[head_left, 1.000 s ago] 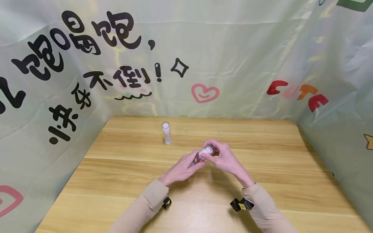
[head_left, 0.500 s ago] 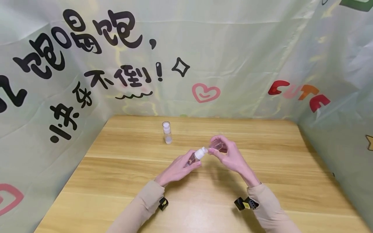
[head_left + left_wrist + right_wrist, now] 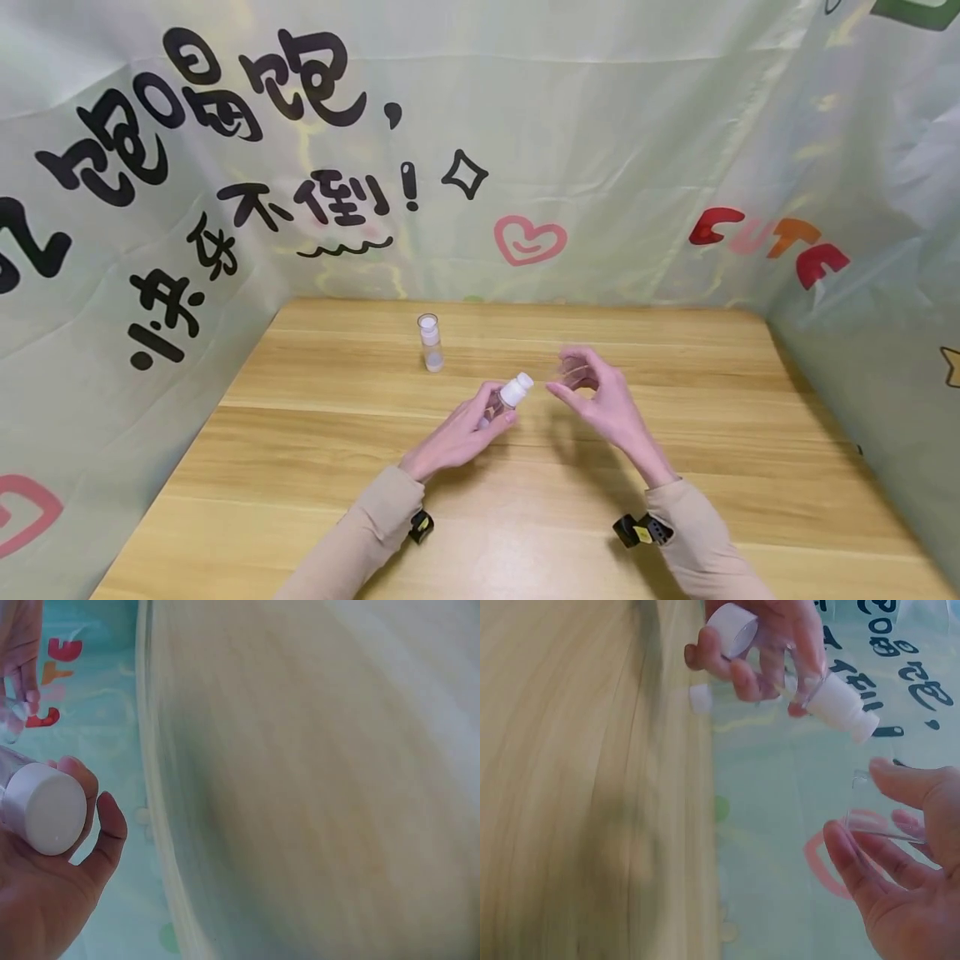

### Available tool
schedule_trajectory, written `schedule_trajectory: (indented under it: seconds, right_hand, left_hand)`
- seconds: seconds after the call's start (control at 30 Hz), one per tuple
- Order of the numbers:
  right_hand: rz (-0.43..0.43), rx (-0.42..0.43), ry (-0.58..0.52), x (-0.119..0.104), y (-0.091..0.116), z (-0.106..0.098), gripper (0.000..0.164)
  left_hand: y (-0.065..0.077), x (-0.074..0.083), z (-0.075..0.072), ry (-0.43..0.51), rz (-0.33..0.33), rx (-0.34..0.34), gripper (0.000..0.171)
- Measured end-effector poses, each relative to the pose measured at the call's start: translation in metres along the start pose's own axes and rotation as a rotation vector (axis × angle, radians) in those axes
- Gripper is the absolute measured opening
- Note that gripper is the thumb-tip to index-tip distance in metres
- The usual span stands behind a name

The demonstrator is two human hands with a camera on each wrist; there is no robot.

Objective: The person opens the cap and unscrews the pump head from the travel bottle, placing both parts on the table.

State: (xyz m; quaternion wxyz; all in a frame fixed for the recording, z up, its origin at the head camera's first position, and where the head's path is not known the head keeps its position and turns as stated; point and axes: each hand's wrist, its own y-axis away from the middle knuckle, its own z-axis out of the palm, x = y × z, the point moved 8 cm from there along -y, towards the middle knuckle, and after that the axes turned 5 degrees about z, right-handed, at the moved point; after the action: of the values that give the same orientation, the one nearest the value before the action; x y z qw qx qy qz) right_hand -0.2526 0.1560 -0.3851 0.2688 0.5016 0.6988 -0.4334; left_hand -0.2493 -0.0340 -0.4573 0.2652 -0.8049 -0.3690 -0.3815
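Note:
In the head view my left hand grips a small clear bottle with a white pump top, tilted up to the right. Its round white base faces the camera in the left wrist view. Across a gap to the right, my right hand holds a transparent cap between thumb and fingers. The cap is clear and hard to make out in the head view. Behind the hands, a second capped bottle of the same sort stands upright on the table.
A wooden table lies under both hands. Printed fabric walls enclose its back and sides. Each wrist carries a small black camera, such as the one on the right wrist.
My right hand has pulled the clear cap off the pump top and moved away to the right. My left hand has shifted slightly left and down with the bottle. The standing bottle is unmoved.

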Motion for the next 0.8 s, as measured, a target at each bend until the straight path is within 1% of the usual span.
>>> schedule_trajectory:
  seconds: [0.17,0.3,0.47,0.67,0.8]
  right_hand:
    - [0.041,0.021,0.087,0.017,0.0,-0.009,0.039]
    - [0.073,0.02,0.132,0.033,0.001,-0.016,0.041]
    - [0.084,0.025,0.211,0.05,0.002,-0.024,0.045]
    - [0.184,0.027,0.301,0.07,0.005,-0.038,0.049]
    - [0.242,0.029,0.352,0.079,0.006,-0.045,0.05]
  left_hand:
    - [0.0,0.003,-0.001,0.02,0.021,0.001,0.045]
    - [0.0,0.004,-0.001,0.02,0.03,0.007,0.044]
    - [-0.001,0.002,-0.001,0.017,0.023,0.014,0.043]
    - [0.0,0.001,-0.001,0.027,0.018,0.028,0.038]
    - [0.001,0.002,-0.003,0.028,0.016,0.037,0.037]
